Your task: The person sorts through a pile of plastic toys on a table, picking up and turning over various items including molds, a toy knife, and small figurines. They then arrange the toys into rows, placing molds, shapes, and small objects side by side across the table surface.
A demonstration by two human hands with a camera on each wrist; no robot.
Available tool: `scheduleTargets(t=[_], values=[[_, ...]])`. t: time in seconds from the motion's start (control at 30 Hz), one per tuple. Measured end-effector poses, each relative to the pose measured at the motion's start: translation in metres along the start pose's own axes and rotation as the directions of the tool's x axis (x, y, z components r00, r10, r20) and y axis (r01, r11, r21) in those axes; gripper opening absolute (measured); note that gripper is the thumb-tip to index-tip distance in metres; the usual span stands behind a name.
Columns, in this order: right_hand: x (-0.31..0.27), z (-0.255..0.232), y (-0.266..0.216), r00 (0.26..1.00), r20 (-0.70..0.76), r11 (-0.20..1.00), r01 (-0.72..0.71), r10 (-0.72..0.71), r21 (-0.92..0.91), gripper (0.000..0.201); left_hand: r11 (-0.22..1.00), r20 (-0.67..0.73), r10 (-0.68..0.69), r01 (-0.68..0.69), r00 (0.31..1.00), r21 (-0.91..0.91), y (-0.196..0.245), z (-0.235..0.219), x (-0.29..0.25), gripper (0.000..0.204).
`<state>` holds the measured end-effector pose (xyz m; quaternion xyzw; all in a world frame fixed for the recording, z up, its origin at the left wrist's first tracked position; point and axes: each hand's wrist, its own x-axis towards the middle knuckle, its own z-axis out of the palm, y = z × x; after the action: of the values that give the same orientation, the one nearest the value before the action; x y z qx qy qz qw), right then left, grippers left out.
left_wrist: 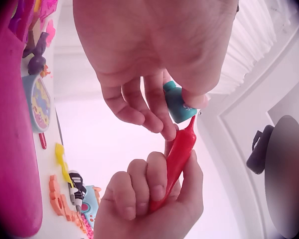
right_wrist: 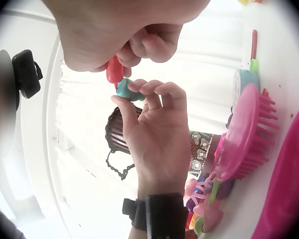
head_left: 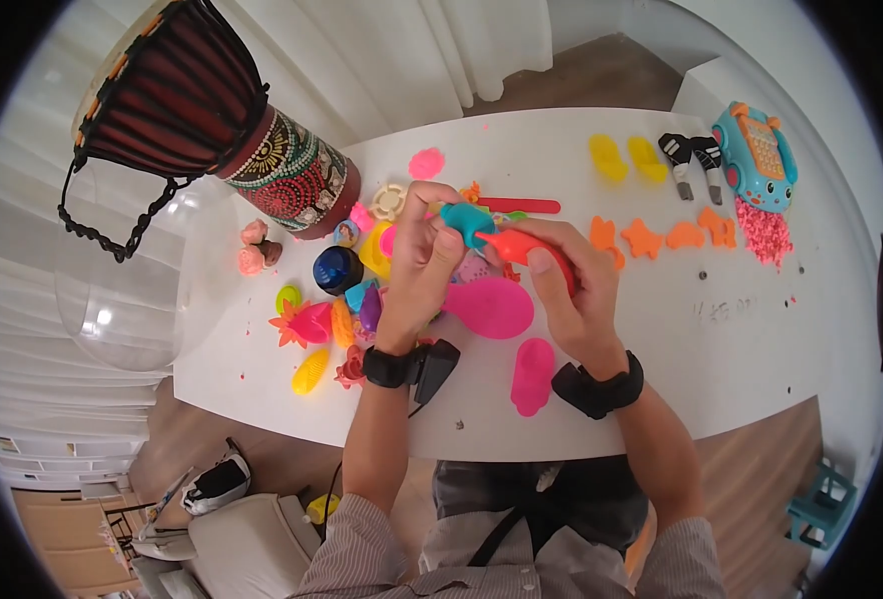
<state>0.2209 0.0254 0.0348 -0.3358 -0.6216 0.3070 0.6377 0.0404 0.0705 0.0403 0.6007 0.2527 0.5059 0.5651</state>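
My left hand (head_left: 423, 275) pinches a small teal bottle-shaped toy (left_wrist: 179, 103) between thumb and fingers, with a small pale mark on its side. Curled around a red toy chili pepper (left_wrist: 181, 155) are the fingers of my right hand (head_left: 583, 290). The pepper's thin pointed end is right at the teal toy's edge. Both hands are raised over the table, in front of my body. Below them lies a pink hairbrush (right_wrist: 245, 134), its bristles showing in the right wrist view.
On the white table (head_left: 661, 349), colourful toys crowd the left, including a yellow corn (head_left: 310, 371) and a dark blue ball (head_left: 337, 270). A large drum (head_left: 287, 170) stands at the back left. Orange shapes (head_left: 643, 240) and a toy telephone (head_left: 759, 155) lie at right.
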Motion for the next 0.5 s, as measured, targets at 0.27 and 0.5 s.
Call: scheduleTargets(t=[0.27, 0.5], values=[[-0.0017, 0.0009, 0.0051, 0.998, -0.031, 0.998, 0.048, -0.049, -0.05, 0.027, 1.0, -0.047, 0.017, -0.017, 0.999, -0.011, -0.0041, -0.0053, -0.0009, 0.056], [-0.0019, 0.0001, 0.0017, 0.999, -0.024, 0.999, -0.046, 0.046, -0.008, 0.027, 0.997, -0.03, 0.076, -0.076, 0.997, -0.002, -0.0059, -0.0058, 0.0003, 0.059]])
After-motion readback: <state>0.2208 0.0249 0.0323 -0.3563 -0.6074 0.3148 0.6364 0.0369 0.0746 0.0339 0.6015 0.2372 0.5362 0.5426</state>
